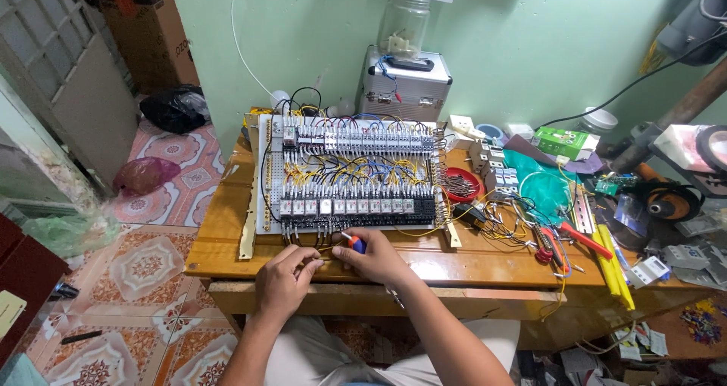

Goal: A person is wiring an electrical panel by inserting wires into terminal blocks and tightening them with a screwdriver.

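A white panel board [266, 175] packed with rows of relays, terminal blocks and yellow, blue and black wires lies on a wooden table [227, 234]. My right hand [376, 259] grips a small screwdriver with an orange and blue handle [354, 242], its tip at the board's near edge. My left hand [283, 280] sits just left of it, fingers pinched on a thin wire by the same bottom row of terminals. Both hands rest on the table's front edge.
Right of the board lie loose wires, grey relays [494, 175], a red round dish [462, 184], red-handled pliers [575, 238] and yellow tools [609, 261]. A metal case [406, 87] with a glass jar on top stands against the green wall. Bags lie on the patterned floor at left.
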